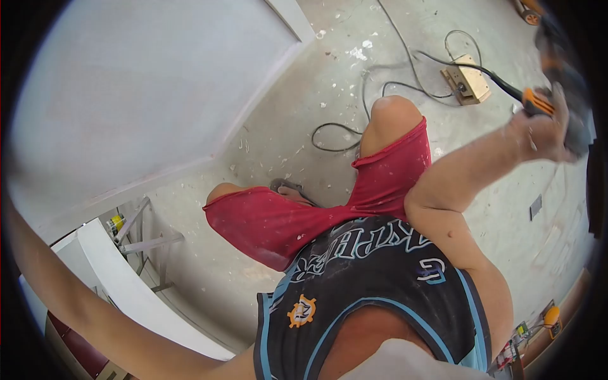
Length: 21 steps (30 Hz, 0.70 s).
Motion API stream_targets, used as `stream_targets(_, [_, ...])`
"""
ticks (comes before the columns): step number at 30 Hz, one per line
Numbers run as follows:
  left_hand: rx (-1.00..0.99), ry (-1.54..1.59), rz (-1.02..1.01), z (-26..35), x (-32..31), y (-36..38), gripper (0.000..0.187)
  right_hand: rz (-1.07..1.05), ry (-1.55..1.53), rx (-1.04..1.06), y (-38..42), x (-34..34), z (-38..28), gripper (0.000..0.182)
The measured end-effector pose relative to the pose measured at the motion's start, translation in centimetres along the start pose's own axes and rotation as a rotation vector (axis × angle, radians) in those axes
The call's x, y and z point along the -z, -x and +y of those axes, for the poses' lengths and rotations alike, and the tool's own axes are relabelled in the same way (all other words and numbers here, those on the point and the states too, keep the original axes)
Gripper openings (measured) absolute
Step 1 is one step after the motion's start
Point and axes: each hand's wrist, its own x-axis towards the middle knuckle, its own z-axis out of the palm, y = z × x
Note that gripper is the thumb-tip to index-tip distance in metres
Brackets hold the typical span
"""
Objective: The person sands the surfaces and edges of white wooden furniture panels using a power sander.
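At the right edge my right hand (pixel 544 134) is wrapped round a black-and-orange corded power tool (pixel 560 76), which is blurred and partly cut off by the dark rim of the view. The tool's black cord (pixel 503 82) runs from the orange-marked end toward a wooden box with a socket (pixel 467 81) on the floor. My left arm (pixel 82 304) reaches out along the left side, close to a large white panel (pixel 145 88); its hand is hidden past the edge. Between my arms, my knees are bent in red shorts (pixel 272 225).
Loops of cable (pixel 335 136) lie on the grey floor (pixel 291 114), which is spotted with white flecks. A metal stand (pixel 152 244) and a white curved piece (pixel 136 288) are at the lower left. Tools (pixel 550 316) sit at the lower right, and a grey block (pixel 536 208) lies nearby.
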Motion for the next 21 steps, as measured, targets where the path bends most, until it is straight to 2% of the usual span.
stream_targets(2, [-0.028, 0.093, 0.034, 1.4, 0.6, 0.0, 0.096, 0.106, 0.038, 0.141, -1.7, 1.4, -2.7, 0.066])
stream_targets(3, [-0.076, 0.171, 0.219, 1.8, -0.3, -0.5, 0.097, 0.132, 0.032, 0.186, -2.2, 1.9, -3.9, 0.055])
stream_targets(4, [0.008, 0.176, 0.018, 1.9, -0.5, -0.3, 0.099, 0.157, 0.027, 0.23, -2.7, 2.4, -5.0, 0.044])
stream_targets(5, [0.085, 0.194, -0.193, 3.1, -0.4, -0.1, 0.101, 0.161, 0.029, 0.239, -3.6, 3.7, -5.8, 0.044])
stream_targets(7, [0.111, 0.188, -0.234, 4.7, -0.7, 0.9, 0.099, 0.022, 0.123, 0.125, -5.3, 6.7, -7.1, 0.022])
stream_targets(9, [0.154, 0.17, -0.333, 5.9, -1.6, 1.2, 0.094, 0.004, 0.155, 0.194, -3.4, 5.4, -8.7, 0.008])
stream_targets(11, [0.196, 0.157, -0.448, 6.7, -2.4, 1.8, 0.091, -0.232, 0.18, 0.068, -1.7, 4.5, -9.4, 0.018])
stream_targets(12, [0.214, 0.148, -0.431, 7.1, -2.2, 2.0, 0.091, -0.197, 0.19, -0.004, -0.5, 3.9, -8.9, 0.023])
stream_targets(13, [0.168, 0.128, -0.335, 7.3, -2.1, 2.1, 0.084, -0.367, 0.082, -0.112, -0.6, 4.9, -7.5, 0.035])
stream_targets(14, [0.121, 0.106, -0.242, 7.6, -1.9, 2.2, 0.078, -0.32, 0.057, -0.177, 0.7, 4.5, -6.0, 0.045])
stream_targets(15, [0.134, 0.095, -0.236, 7.8, -2.0, 2.3, 0.078, -0.277, 0.033, -0.247, 2.1, 3.8, -4.6, 0.055])
stream_targets(17, [0.166, 0.113, -0.264, 8.1, -1.8, 2.5, 0.078, -0.335, 0.085, -0.441, 5.1, 2.7, -2.4, 0.073])
stream_targets(19, [0.214, 0.105, -0.251, 9.0, -2.8, 2.6, 0.076, -0.486, 0.097, -0.636, 8.3, -0.3, -0.9, 0.077])
stream_targets(21, [0.264, 0.137, -0.19, 9.9, -4.8, 2.8, 0.073, -0.623, 0.195, -0.684, 12.4, -3.2, 2.5, 0.081])
